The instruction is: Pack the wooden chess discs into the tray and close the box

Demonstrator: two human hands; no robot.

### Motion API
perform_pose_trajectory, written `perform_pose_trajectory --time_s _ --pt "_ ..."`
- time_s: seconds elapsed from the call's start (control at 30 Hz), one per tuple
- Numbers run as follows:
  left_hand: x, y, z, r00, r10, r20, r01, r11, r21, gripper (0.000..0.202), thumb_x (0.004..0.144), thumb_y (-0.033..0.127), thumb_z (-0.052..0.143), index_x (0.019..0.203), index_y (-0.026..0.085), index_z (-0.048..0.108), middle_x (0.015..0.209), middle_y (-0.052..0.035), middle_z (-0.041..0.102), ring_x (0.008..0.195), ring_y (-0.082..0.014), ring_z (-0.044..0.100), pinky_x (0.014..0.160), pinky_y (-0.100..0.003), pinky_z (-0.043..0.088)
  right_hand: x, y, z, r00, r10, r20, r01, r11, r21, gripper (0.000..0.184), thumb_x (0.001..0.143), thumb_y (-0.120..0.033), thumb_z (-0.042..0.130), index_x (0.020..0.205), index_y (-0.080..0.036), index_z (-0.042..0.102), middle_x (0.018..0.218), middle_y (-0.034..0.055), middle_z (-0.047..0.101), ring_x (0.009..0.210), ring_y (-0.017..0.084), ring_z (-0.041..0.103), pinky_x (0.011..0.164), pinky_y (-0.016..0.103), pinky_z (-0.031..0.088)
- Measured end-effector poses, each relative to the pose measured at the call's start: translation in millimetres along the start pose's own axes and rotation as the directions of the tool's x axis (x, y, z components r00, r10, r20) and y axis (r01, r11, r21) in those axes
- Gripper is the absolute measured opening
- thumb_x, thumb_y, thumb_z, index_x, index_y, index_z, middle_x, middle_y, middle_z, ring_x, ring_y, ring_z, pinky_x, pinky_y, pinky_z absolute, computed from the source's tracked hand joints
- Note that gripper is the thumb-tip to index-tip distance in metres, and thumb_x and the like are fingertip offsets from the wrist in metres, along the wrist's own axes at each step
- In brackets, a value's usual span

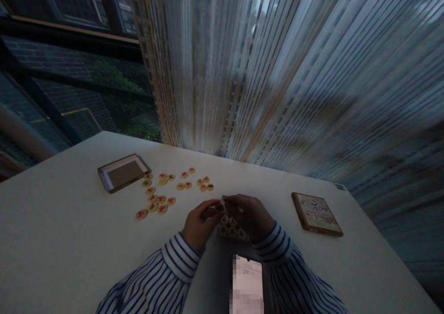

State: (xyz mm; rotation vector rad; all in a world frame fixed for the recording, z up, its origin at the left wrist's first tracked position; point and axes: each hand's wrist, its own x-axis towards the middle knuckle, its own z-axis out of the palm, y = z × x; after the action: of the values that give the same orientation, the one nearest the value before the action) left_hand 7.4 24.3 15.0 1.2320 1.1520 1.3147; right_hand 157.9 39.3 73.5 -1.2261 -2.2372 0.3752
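My left hand point(199, 224) and my right hand point(249, 214) meet at the middle of the white table point(69, 240). Both pinch a clear plastic packet of round game pieces point(231, 228), which lies partly under my right hand. One dark-marked piece sits between the fingertips of both hands. Several loose round wooden pieces point(163, 191) with red and black marks lie scattered on the table to the left of my hands. Both sleeves are blue-and-white striped.
An open shallow wooden box point(123, 172) lies at the far left beside the loose pieces. Its lid point(316, 213), with a printed picture, lies at the right. A phone point(247, 284) rests near the front edge. Curtains and a dark window stand behind the table.
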Motion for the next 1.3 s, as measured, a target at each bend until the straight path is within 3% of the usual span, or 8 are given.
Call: perform_pose_trajectory --time_s 0.2,0.4,0.6,0.8,1.07,1.3 --pt "-3 8 1.6 1.000 -0.007 -0.011 0.008 0.998 0.061 0.030 0.062 0.026 0.066 0.089 0.016 0.064 0.066 -0.0023 0.069 0.063 -0.0159 0.065 0.063 -0.028 0.053 -3 1 7 0.998 0.056 0.030 -0.061 0.982 0.179 0.015 0.079 -0.020 0.053 0.085 -0.021 0.067 0.074 0.0019 0.070 0.067 0.014 0.065 0.061 0.023 0.048" --pt "-1 8 -0.6 0.987 -0.160 0.027 0.161 0.982 -0.097 0.037 0.064 0.038 0.065 0.091 0.013 0.067 0.075 -0.0079 0.072 0.070 -0.0207 0.068 0.071 -0.034 0.055 -3 1 6 0.992 0.124 -0.005 -0.119 0.965 0.232 0.016 0.077 -0.017 0.054 0.086 -0.021 0.067 0.078 0.0029 0.071 0.071 0.015 0.065 0.065 0.026 0.050" --pt "2 8 -0.1 0.967 -0.255 -0.003 0.243 0.924 -0.295 0.041 0.053 0.040 0.074 0.082 0.011 0.068 0.077 -0.0082 0.071 0.068 -0.0212 0.067 0.069 -0.036 0.056 -4 4 7 0.999 0.043 0.012 -0.044 0.985 0.168 0.017 0.078 -0.017 0.054 0.090 -0.020 0.066 0.079 0.0036 0.069 0.071 0.015 0.064 0.065 0.026 0.050" --pt "1 12 0.1 0.955 -0.298 0.016 0.285 0.896 -0.340 0.046 0.051 0.040 0.076 0.085 0.011 0.067 0.080 -0.0083 0.071 0.071 -0.0207 0.067 0.069 -0.036 0.056 -3 4 4 0.996 -0.064 0.057 0.062 0.997 0.037 0.020 0.076 -0.022 0.059 0.096 -0.020 0.063 0.085 0.0059 0.067 0.076 0.016 0.061 0.069 0.028 0.049" --pt "1 14 -1.9 0.947 -0.320 0.040 0.312 0.878 -0.363 0.042 0.049 0.037 0.077 0.080 0.011 0.069 0.077 -0.0072 0.071 0.068 -0.0189 0.066 0.071 -0.035 0.056 -3 0 6 0.997 -0.070 0.024 0.071 0.997 -0.039 0.017 0.077 -0.024 0.059 0.093 -0.020 0.063 0.084 0.0063 0.065 0.077 0.016 0.060 0.070 0.028 0.048" --pt "2 13 -1.5 0.952 -0.306 0.025 0.295 0.892 -0.342 0.039 0.049 0.038 0.077 0.076 0.012 0.069 0.074 -0.0070 0.071 0.069 -0.0191 0.066 0.071 -0.035 0.055 -1 -3 4 0.997 -0.039 0.071 0.049 0.988 -0.144 0.020 0.076 -0.026 0.059 0.094 -0.019 0.063 0.086 0.0062 0.067 0.078 0.019 0.060 0.070 0.030 0.045"
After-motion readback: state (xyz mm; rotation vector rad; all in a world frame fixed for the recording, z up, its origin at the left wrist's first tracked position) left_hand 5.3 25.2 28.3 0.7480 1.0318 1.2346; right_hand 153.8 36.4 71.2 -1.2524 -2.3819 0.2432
